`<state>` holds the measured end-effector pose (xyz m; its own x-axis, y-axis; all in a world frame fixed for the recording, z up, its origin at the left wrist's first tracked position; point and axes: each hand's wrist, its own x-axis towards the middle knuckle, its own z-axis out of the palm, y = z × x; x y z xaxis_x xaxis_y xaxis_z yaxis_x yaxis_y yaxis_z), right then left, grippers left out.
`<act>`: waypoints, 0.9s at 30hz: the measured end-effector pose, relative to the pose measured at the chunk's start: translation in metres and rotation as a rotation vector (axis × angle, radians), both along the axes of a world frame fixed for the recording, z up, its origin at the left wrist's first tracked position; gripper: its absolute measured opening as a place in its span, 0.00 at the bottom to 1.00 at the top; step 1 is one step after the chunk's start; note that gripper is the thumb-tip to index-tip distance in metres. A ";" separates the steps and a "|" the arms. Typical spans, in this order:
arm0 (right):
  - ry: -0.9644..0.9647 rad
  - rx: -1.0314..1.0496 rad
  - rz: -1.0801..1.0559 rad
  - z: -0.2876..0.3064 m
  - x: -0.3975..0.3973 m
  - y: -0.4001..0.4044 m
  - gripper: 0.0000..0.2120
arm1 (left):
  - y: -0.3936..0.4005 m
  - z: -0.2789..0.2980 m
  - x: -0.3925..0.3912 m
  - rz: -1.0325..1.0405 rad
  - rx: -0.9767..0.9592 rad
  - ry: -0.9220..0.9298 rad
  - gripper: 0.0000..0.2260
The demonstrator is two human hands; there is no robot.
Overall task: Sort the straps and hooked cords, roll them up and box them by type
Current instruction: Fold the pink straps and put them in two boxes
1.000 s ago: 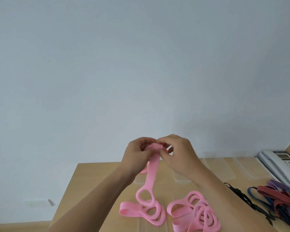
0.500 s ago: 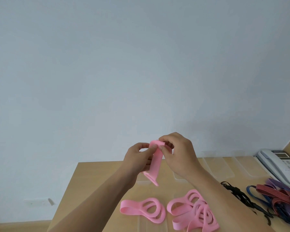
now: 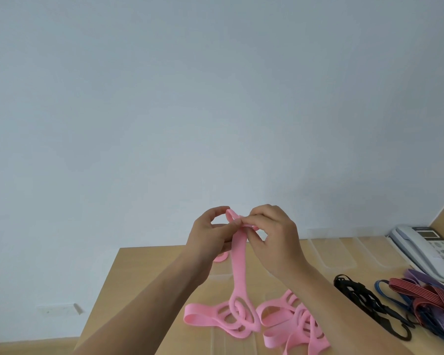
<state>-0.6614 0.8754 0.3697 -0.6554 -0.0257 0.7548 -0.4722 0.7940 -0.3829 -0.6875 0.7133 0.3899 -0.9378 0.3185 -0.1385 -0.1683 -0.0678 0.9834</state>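
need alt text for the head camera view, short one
Two bare hands, left hand and right hand, pinch the top of a long pink looped rubber strap above a wooden table. More pink straps lie below, dark hooked cords and a white desk phone to the right.

A pink strap (image 3: 239,260) hangs upright above the table (image 3: 144,275), its top end folded over and pinched between the left hand (image 3: 210,234) and the right hand (image 3: 274,239). Its lower looped end reaches a second pink strap (image 3: 215,317) lying flat. Just beside that lies a heap of pink straps (image 3: 295,326). Further right lie a black hooked cord (image 3: 369,306) and a tangle of red, blue and purple cords (image 3: 431,303). Clear boxes (image 3: 336,254) stand along the table's far edge.
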 end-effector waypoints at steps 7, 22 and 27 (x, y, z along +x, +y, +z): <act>-0.068 -0.025 0.049 0.006 0.005 0.002 0.04 | -0.002 -0.004 0.000 0.002 -0.045 0.039 0.18; -0.426 -0.142 0.053 0.018 0.000 0.011 0.03 | 0.003 -0.005 0.003 0.000 -0.108 0.065 0.14; -0.362 -0.172 0.037 0.014 -0.002 0.011 0.03 | 0.005 -0.003 0.005 -0.005 -0.211 0.020 0.12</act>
